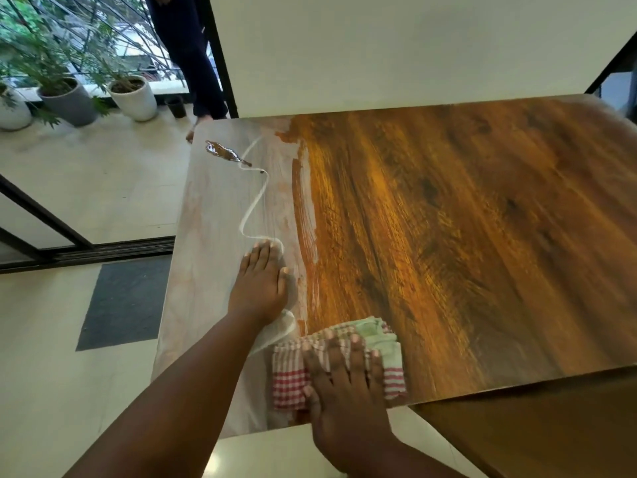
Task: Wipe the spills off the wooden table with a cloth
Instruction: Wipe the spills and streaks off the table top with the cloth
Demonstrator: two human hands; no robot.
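Along the table's (465, 219) left side a pale glare washes out the wood, so the wet film there is hard to read; a thin white line (256, 205) snakes through it, and whether it is liquid or reflection cannot be told. Both forearms are cut off by the bottom edge, and the table's right corner runs out of view.

Right hand (339, 395) lies flat, fingers spread wide, pressing the cloth (293, 370) onto the wood at the near edge; the cloth is red-and-white checked with a pale green part at its far end, and the palm hides its middle. Left hand (260, 284) rests flat and open on the glared strip just left of the cloth, fingertips touching the white line, gripping nothing.

A brown spill (225, 153) sits near the far left corner, well apart from the cloth. Dry wood to the right lies bare. Beyond the left edge is tiled floor, a dark mat (124, 305) and potted plants (132, 96)
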